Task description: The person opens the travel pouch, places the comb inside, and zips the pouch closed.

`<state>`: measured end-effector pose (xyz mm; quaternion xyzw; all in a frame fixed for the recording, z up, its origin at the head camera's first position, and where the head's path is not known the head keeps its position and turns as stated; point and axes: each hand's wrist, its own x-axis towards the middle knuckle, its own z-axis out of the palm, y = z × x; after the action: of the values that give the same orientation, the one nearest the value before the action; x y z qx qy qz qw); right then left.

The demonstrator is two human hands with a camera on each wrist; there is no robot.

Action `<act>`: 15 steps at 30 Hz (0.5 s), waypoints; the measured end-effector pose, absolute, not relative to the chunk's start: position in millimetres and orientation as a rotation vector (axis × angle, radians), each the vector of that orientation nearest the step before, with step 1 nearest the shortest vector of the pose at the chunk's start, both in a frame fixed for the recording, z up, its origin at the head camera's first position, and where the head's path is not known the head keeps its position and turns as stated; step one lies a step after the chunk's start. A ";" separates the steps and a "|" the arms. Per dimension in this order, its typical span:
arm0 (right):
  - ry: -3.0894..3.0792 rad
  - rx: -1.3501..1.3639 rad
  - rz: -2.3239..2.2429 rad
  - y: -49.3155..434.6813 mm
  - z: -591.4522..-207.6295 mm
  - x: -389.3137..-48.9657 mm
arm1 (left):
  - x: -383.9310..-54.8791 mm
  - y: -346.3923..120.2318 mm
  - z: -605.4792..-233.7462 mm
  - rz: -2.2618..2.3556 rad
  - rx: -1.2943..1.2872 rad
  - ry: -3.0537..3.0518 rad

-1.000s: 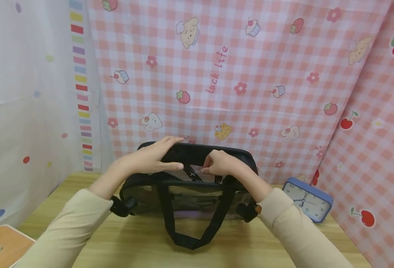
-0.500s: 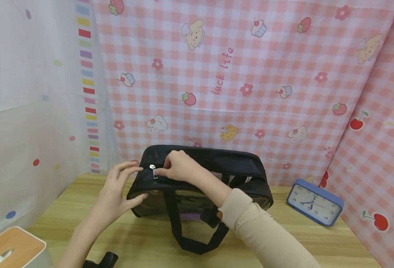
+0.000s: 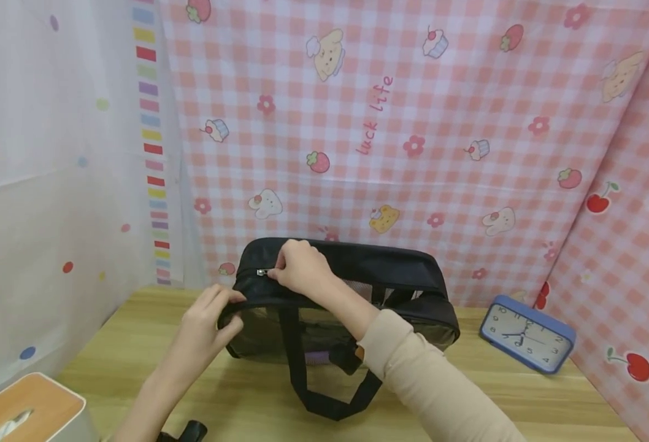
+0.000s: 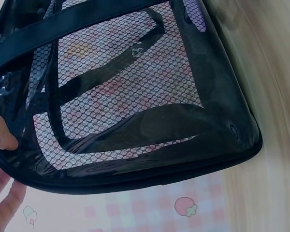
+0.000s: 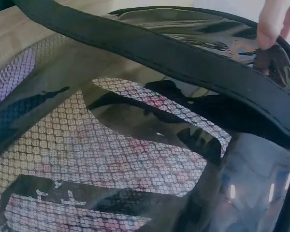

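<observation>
Right fingers (image 3: 282,263) pinch a metal zip pull (image 3: 262,272); left fingers (image 3: 228,296), a glossy, rounded bag (image 3: 382,262).

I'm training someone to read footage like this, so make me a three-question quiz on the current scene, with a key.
1. Multiple choice: what is the right hand doing with the zipper pull?
A) Nothing
B) Pinching it
C) Pressing it with a flat palm

2. True or false: the left hand grips the left end of the black bag.

3. Fill in the word: the checked cloth behind the bag reads "luck ____".

Key: 1. B; 2. True; 3. life
</observation>
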<state>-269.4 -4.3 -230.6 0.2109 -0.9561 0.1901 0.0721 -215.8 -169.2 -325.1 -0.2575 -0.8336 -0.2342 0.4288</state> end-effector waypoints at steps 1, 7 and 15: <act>-2.867 0.625 0.586 -2.8 -229.5 -270.2 | -216.3 -168.7 -324.5 -0.585 -0.631 -2.088; -2.857 0.615 0.718 4.6 -226.1 -271.8 | -216.7 -166.7 -324.5 -0.593 -0.576 -2.114; -2.894 0.569 0.819 14.9 -224.3 -271.7 | -214.6 -164.5 -324.2 -0.603 -0.552 -2.111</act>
<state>-271.7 14.9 -224.3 0.1856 -0.9447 0.2674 0.0402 -214.6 -164.5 -324.2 -0.2206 -0.8442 -0.2412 0.4249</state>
